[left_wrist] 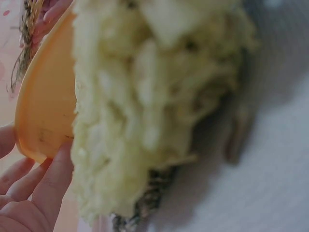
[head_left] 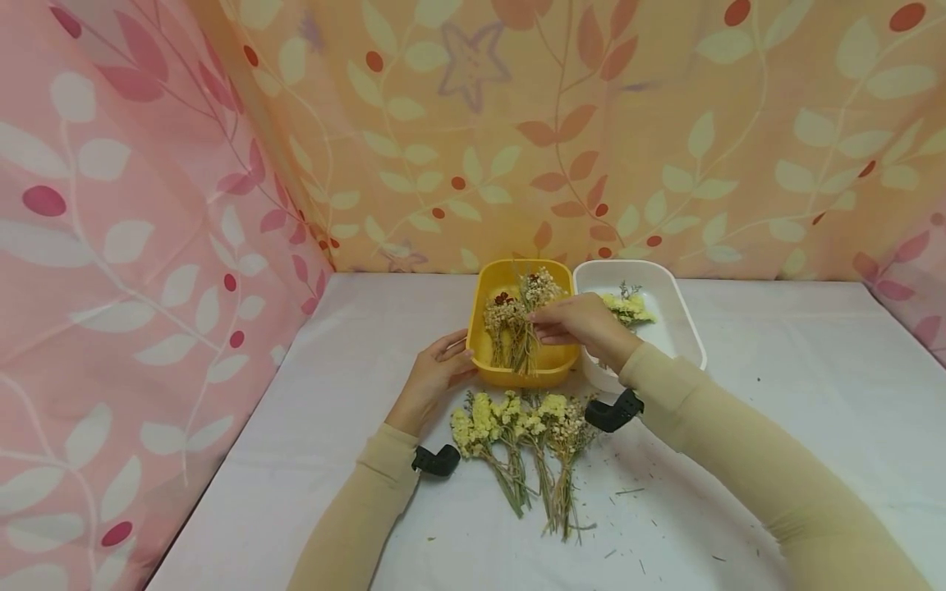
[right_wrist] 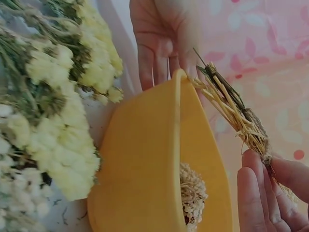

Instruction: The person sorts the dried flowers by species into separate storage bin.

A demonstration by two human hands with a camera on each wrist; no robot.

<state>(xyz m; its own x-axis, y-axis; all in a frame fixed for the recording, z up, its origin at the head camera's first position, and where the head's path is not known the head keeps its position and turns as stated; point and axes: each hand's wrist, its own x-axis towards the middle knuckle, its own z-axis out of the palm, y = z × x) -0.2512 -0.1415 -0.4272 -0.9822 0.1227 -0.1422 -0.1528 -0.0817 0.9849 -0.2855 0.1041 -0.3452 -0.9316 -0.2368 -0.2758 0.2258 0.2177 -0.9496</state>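
My right hand (head_left: pixel 580 322) pinches a small bunch of dried flowers (right_wrist: pixel 231 113) by its tied stems, above the yellow tub (head_left: pixel 526 379). Its pale heads point away from me, the cut stem ends towards me. Inside the tub sits another dried bunch (head_left: pixel 501 316) with cream and dark red heads. At the tub's near left corner, my left hand (head_left: pixel 434 376) holds the rim, thumb at the edge and fingers (left_wrist: pixel 55 176) against the outer wall. Several tied bunches with yellow and cream heads (head_left: pixel 510 423) lie in a row before the tub.
A white tub (head_left: pixel 691 328) stands right beside the yellow one, with yellow dried flowers (head_left: pixel 628 309) in it, partly behind my right hand. Stem scraps (head_left: pixel 630 491) are scattered on the white tabletop (head_left: pixel 296 460). Patterned cloth (head_left: pixel 458 148) hangs behind the tubs.
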